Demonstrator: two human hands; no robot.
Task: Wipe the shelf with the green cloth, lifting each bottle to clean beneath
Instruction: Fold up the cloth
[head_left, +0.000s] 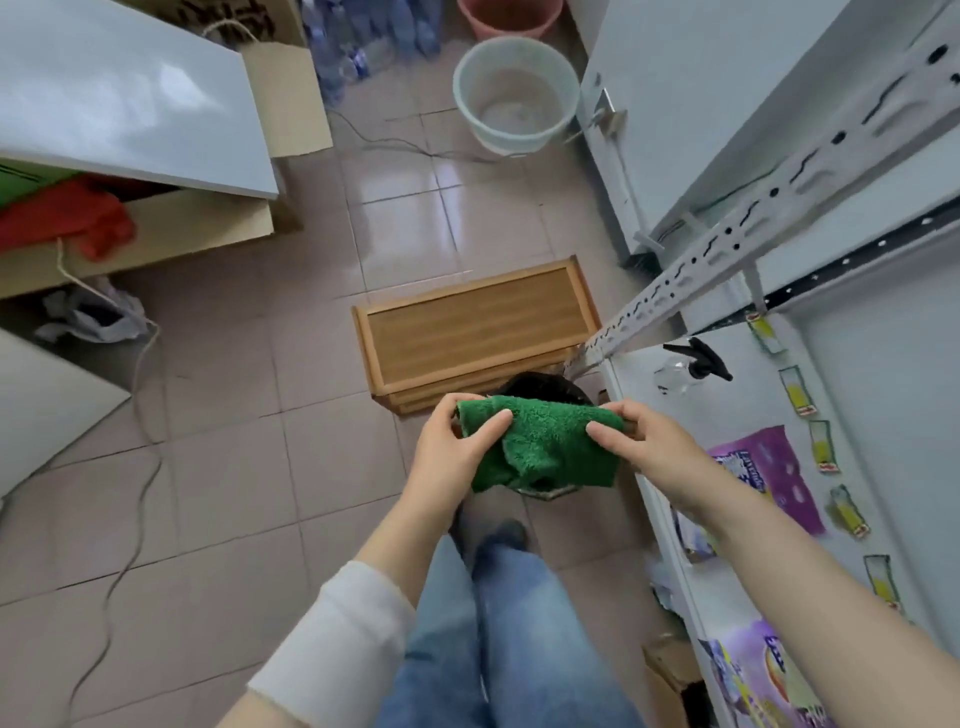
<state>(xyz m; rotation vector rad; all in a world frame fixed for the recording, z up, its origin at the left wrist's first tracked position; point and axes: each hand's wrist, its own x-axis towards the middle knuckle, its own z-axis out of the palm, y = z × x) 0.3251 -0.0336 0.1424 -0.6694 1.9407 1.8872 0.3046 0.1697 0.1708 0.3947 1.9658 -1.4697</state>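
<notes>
Blue denim trouser legs (514, 623) are seen from above, over a beige tiled floor (260, 467). In front of them a fluffy green terry cloth (545, 447) is pinched at its upper corners by the left hand (454, 452) and the right hand (654, 447). It is held just beside the white metal shelf (748, 405), on which a clear spray bottle with a black trigger (683, 370) rests.

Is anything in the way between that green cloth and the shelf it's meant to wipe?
Nothing visible. The left hand and right hand hold the green cloth beside the open shelf. On it, a spray bottle and purple packet lie in the wiping path.
</notes>
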